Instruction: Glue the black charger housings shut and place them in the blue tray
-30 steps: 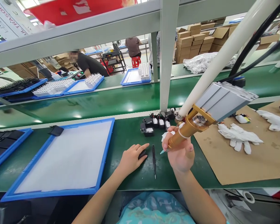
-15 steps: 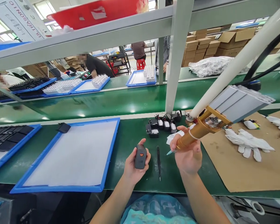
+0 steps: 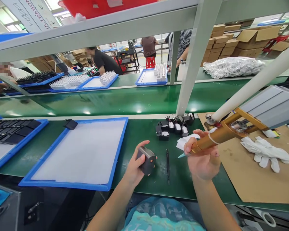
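Note:
My left hand (image 3: 133, 168) grips a small black plastic box (image 3: 148, 161) with an orange mark, held tilted above the green bench (image 3: 132, 186). Wrapped round the gold barrel of a tool, seemingly a glue gun (image 3: 213, 138), is my right hand (image 3: 203, 162). The tool has a grey finned body, and its light-blue tip (image 3: 181, 156) points left, apart from the box. Between my hands lie black tweezers (image 3: 168, 166). Several open black cases with white parts (image 3: 170, 127) stand beyond them, beside a piece of white paper (image 3: 183, 141).
A blue-rimmed tray (image 3: 69, 185) lies left, with a black box (image 3: 70, 124) on its corner. Another tray holds many black boxes (image 3: 14, 131). A white glove (image 3: 267, 150) rests on cardboard (image 3: 245, 179) at right. A white post (image 3: 189, 80) and pole (image 3: 255, 80) rise ahead; people work beyond.
The black box in my left hand has turned from face-on to a tilted side view. My right hand still holds the gold tool. The whole view has shifted slightly.

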`<state>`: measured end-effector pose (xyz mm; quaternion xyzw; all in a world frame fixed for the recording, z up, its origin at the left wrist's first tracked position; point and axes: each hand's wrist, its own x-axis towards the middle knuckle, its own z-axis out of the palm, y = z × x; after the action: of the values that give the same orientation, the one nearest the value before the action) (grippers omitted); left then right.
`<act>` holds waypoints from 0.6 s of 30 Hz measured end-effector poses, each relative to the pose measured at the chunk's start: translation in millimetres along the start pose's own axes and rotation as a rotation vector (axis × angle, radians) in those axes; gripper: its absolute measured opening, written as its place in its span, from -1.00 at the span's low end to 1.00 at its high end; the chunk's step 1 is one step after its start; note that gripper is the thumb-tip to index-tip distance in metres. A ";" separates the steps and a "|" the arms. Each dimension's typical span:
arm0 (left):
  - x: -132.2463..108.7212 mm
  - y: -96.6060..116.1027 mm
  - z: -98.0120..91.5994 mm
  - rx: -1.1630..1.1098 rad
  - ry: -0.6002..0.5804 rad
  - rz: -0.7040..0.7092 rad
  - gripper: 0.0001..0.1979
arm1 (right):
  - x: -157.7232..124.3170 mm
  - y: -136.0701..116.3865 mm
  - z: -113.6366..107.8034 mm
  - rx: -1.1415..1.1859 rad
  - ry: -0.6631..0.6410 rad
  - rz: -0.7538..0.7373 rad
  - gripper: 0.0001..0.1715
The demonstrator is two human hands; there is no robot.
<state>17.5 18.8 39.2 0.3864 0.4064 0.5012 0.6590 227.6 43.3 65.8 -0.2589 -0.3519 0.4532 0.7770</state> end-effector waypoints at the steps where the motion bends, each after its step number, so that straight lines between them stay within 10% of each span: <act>1: -2.6 6.2 -10.1 0.150 0.068 0.045 -0.34 | 0.1 0.1 -0.2 -0.006 0.004 0.001 -0.56; 8: -7.6 65.6 -127.1 1.425 0.645 0.008 -0.43 | 0.5 0.8 -2.4 0.012 -0.009 0.024 -0.55; 12: -2.1 76.1 -175.0 1.703 0.630 -0.170 -0.32 | 1.0 1.6 -1.5 0.026 -0.008 0.017 -0.58; 18: 9.6 63.8 -148.7 1.823 0.674 0.518 -0.19 | 1.2 3.3 -3.2 -0.001 0.017 0.017 -0.54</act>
<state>-140.3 56.0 41.1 0.6578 0.7038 0.2101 -0.1668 228.8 45.6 61.8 -0.2662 -0.3434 0.4573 0.7759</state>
